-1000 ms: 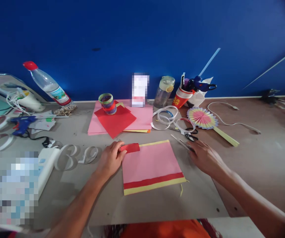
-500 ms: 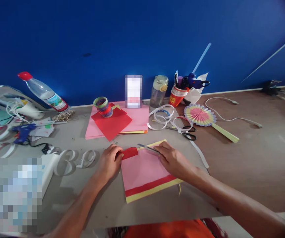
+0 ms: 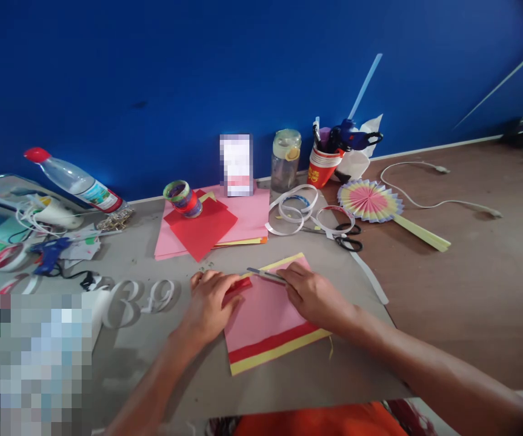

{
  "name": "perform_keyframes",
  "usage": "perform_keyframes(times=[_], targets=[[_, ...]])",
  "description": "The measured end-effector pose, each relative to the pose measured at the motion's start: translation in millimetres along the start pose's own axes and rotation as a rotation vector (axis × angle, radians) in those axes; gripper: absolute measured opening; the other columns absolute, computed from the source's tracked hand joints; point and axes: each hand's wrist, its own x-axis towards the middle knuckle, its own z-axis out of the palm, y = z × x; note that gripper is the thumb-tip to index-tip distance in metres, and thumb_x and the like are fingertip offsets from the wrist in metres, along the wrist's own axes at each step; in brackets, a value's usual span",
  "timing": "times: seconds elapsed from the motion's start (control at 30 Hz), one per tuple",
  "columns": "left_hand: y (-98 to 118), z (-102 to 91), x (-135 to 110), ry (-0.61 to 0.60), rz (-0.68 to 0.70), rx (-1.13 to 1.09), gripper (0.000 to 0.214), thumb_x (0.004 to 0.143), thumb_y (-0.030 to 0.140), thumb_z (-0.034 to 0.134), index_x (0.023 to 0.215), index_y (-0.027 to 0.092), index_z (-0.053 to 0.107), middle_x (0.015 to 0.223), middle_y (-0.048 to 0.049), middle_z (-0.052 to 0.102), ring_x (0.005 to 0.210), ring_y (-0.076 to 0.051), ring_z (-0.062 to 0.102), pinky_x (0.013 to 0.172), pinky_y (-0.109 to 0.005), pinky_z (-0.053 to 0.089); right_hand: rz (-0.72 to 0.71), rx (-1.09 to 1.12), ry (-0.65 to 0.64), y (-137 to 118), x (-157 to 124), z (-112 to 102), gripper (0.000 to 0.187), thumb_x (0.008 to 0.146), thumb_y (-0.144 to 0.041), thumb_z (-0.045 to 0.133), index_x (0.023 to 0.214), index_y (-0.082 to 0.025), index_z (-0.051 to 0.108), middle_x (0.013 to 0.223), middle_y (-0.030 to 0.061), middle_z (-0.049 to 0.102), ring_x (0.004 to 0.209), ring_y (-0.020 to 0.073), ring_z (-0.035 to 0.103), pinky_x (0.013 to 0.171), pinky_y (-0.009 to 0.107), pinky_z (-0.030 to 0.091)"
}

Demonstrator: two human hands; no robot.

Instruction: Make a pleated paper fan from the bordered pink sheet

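Note:
A pink sheet (image 3: pixel 270 315) lies in front of me, with red and yellow bands along its near edge and a yellow strip along its far edge. My left hand (image 3: pixel 211 300) rests on its far left corner, thumb apart from the fingers, pressing on a small red paper piece (image 3: pixel 243 283) that is partly covered. My right hand (image 3: pixel 313 293) is closed around a slim craft knife (image 3: pixel 265 275), its grey blade pointing left over the sheet's far edge, close to the red piece. Whether the blade touches the paper I cannot tell.
Behind lie pink sheets (image 3: pixel 254 212) under red paper (image 3: pixel 204 230) and a tape roll (image 3: pixel 183 198). Scissors (image 3: pixel 349 243), white rings (image 3: pixel 288 221), a paper fan (image 3: pixel 370 201), a bottle (image 3: pixel 286 163) and a red cup (image 3: pixel 322 168) stand right. A glue gun (image 3: pixel 52 254) lies left.
My left hand has moved from pinching the red piece's left end to lying over it, covering more of it. The knife has shifted slightly left in view, along with my right hand.

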Motion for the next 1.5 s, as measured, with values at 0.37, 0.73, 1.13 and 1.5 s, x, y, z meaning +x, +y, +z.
perform_keyframes(times=[0.37,0.73,1.13,1.5], targets=[[-4,16.4,10,0.02,-0.018,-0.019,0.02,0.092,0.033,0.051,0.086,0.024,0.067,0.078,-0.0002,0.068,0.079,-0.018,0.06,0.085,-0.037,0.03,-0.081,-0.288,-0.059,-1,-1,-10,0.033,0.087,-0.007,0.042,0.114,-0.013,0.059,0.097,0.0095,0.058,0.083,0.0186,0.054,0.075,0.03,0.041],[-7,19.1,8,0.117,0.044,0.022,0.022,0.091,0.032,0.053,0.107,0.019,0.061,0.096,-0.0062,0.068,0.09,-0.02,0.062,0.092,-0.039,0.034,-0.227,-0.361,-0.019,10,3,-3,0.032,0.09,-0.008,0.042,0.118,-0.013,0.058,0.094,0.0095,0.055,0.085,0.0213,0.048,0.076,0.033,0.039],[-8,18.7,-20,0.063,0.201,0.213,0.034,0.094,0.018,0.043,0.123,0.024,0.059,0.136,-0.0041,0.055,0.135,-0.029,0.033,0.112,-0.05,0.021,-0.2,-0.38,-0.106,8,5,-4,0.043,0.084,-0.004,0.045,0.125,-0.014,0.053,0.101,0.0111,0.053,0.091,0.0234,0.048,0.079,0.034,0.04],[-22,17.7,-21,-0.202,0.228,0.246,0.073,0.091,0.061,0.035,0.15,0.023,0.016,0.155,-0.0028,0.027,0.142,-0.043,-0.01,0.108,-0.07,0.007,-0.335,-0.413,-0.01,18,6,-3,0.041,0.083,-0.002,0.046,0.122,-0.011,0.055,0.094,0.0104,0.053,0.087,0.0223,0.047,0.079,0.033,0.04]])
